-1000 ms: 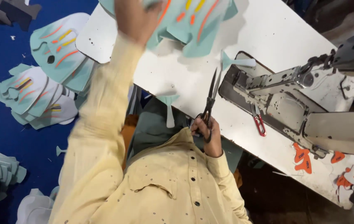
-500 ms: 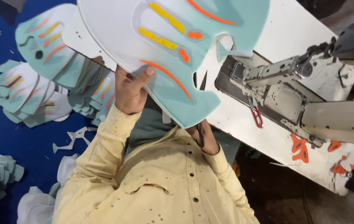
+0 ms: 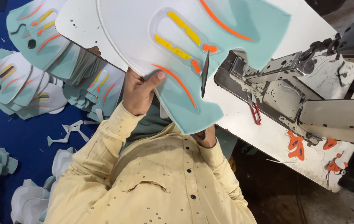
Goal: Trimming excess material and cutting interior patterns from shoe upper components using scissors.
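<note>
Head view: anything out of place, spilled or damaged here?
Offcut scraps lie strewn on the blue floor beside loosely fanned stacks of cut pieces. The left hand holds up a teal and white panel, scissors poking past it. Nothing looks damaged.

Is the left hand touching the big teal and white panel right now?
Touching. The head view shows the left hand gripping the teal and white panel, its thumb pressed flat on the face beside an orange stripe.

White table (image 3: 301, 39), sewing machine (image 3: 293, 91), red snips (image 3: 254, 113)
</note>
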